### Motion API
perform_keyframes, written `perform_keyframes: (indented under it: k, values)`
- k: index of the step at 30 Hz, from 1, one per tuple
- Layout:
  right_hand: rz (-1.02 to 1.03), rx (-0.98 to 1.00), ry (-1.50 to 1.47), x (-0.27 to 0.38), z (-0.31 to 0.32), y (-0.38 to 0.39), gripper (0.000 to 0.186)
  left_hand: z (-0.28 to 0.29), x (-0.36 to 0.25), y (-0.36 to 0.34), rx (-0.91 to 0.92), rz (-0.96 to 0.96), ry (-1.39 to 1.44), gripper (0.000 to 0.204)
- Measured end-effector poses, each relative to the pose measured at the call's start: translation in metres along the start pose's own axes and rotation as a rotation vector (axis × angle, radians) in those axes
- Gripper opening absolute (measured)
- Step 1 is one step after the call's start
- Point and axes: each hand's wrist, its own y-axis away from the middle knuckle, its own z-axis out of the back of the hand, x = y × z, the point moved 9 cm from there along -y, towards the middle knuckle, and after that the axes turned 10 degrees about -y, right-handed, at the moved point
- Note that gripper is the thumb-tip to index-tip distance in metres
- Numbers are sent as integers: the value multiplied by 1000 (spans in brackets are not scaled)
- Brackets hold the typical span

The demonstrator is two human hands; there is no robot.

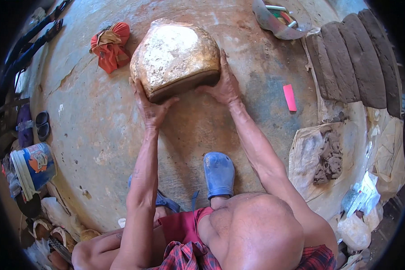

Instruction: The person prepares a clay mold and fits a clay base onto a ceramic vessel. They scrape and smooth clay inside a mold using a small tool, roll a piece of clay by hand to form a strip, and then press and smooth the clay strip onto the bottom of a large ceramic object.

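Between my two hands is a bulky, rounded plaster mould (173,51), off-white on top and stained brown round its sides. A dark brown, clay-like face shows along its near edge. My left hand (149,105) grips the near left corner, thumb along the lower edge. On the opposite side my right hand (225,85) clasps the near right corner, fingers up along the side. The mould's underside is hidden, so I cannot tell whether it touches the floor.
An orange cloth bundle (111,47) lies left of the mould. To the right are a bowl with tools (281,20), thick brown clay slabs (353,60), a pink strip (290,97) and a clay lump (329,155) on a sheet. A blue bucket (37,166) stands at left; another person's feet (55,29) show far left.
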Motion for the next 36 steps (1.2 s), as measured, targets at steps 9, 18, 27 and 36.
perform_keyframes:
  k: [9, 18, 27, 36]
  values:
    - [-353, 31, 158, 0, -16, 1, 154, -4, 3, 4, -86, 49, 3, 148]
    - [-304, -100, 195, 11, -18, 15, 160, -14, 1, 16, -101, 202, 89, 150]
    - [-407, -106, 114, 5, -24, 12, 162, -15, -3, 15, -130, 234, 62, 146]
    - [-330, -158, 284, 12, -30, 23, 172, -22, -14, 16, 9, 208, 202, 145]
